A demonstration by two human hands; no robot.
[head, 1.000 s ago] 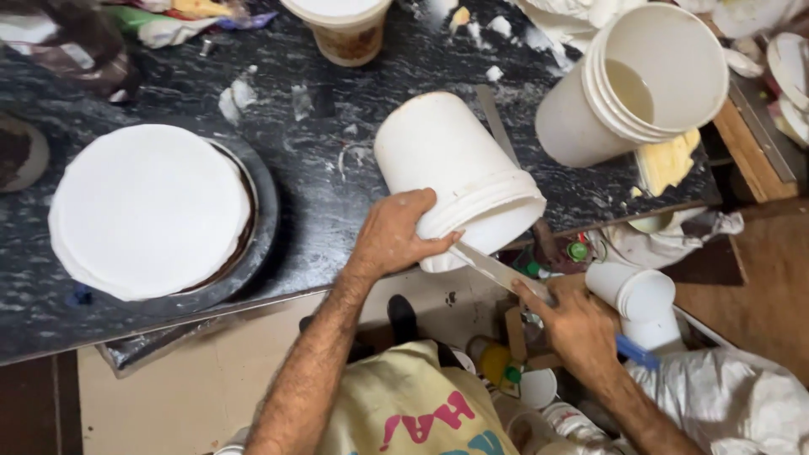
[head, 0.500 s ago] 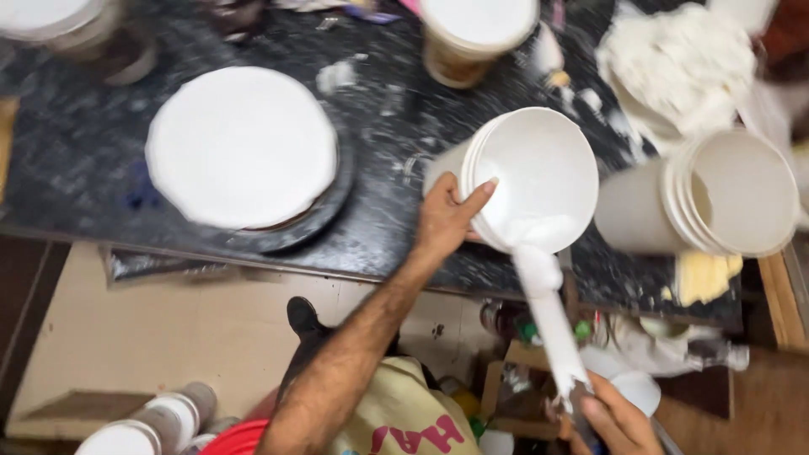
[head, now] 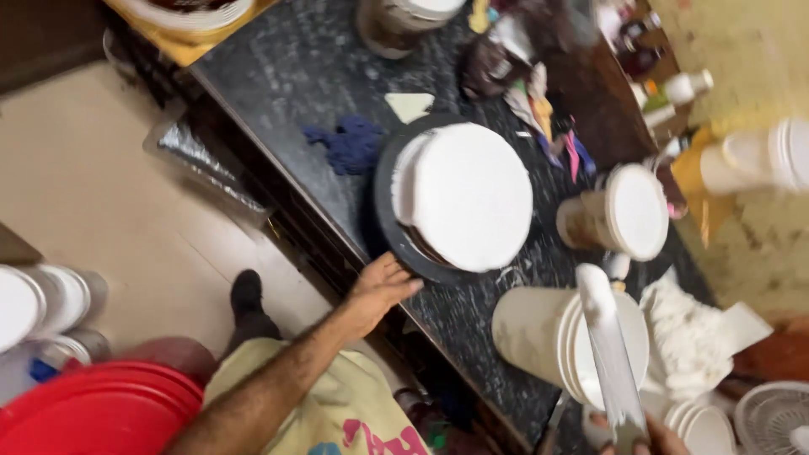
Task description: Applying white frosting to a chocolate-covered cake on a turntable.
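Left hand (head: 381,291): fingers loosely spread, resting at counter (head: 295,93) front edge, touching turntable (head: 389,227) rim. White cake (head: 468,194) on turntable. Right hand (head: 645,438): grips spatula (head: 608,354), blade over bucket (head: 560,337).

Left hand (head: 379,291) at cake turntable (head: 396,227)

left hand (head: 379,291): arm extended, fingers spread, palm down | right hand (head: 653,438): mostly out of frame, gripping

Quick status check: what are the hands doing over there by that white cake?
Left hand open, touching the turntable rim. Right hand grips cream-loaded spatula. White cake on turntable, apart from spatula. Tipped bucket beside blade.
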